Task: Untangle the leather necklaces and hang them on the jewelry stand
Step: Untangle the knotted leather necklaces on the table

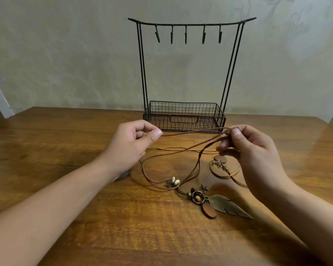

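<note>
While both forearms reach in from the bottom of the frame, the left hand [132,139] pinches a brown leather cord [190,132] between thumb and forefinger at centre, and the right hand [250,148] pinches the same cord's other end at centre right, stretching it above the wooden tabletop [65,150]. Looser loops droop to a leaf pendant [229,207] with beads lying at lower centre. A second necklace with round wooden discs [219,166] lies just under the right hand. Behind, at upper centre, stands the black wire jewelry stand [185,116], its five hooks [186,35] bare.
</note>
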